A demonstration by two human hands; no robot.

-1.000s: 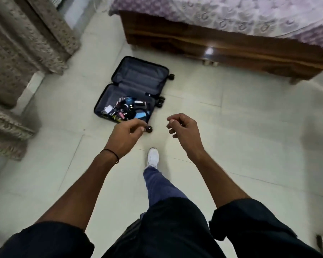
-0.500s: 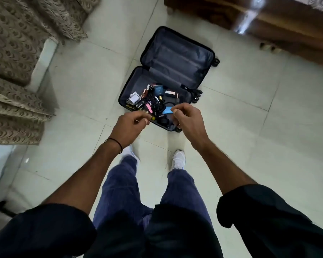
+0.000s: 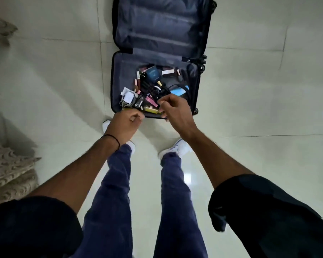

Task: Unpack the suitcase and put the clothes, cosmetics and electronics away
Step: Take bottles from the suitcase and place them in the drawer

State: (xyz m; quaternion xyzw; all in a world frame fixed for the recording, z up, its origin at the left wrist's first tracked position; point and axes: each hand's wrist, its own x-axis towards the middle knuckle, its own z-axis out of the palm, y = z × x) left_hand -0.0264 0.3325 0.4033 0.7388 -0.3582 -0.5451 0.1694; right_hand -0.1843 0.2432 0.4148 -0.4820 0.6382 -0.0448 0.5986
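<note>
A dark blue suitcase (image 3: 119,71) lies open on the tiled floor in front of my feet. Its far half (image 3: 162,25) holds nothing I can see. The near half holds a heap of small cosmetics and electronics: a white charger (image 3: 128,96) with a cable, black cables (image 3: 153,89), a dark blue box (image 3: 153,75), a light blue item (image 3: 177,91), pink tubes (image 3: 151,101). My left hand (image 3: 126,125) hovers at the case's near edge, fingers curled, holding nothing visible. My right hand (image 3: 174,110) hangs over the heap with fingers loosely curled.
Patterned beige curtains (image 3: 10,172) hang at the left. Pale floor tiles (image 3: 259,101) spread to the right of the case. My white shoes (image 3: 177,148) stand just short of the suitcase's near edge.
I have stepped up to the suitcase and the view has tilted down; the bed has left the view. Both hands have moved forward over the case's near half.
</note>
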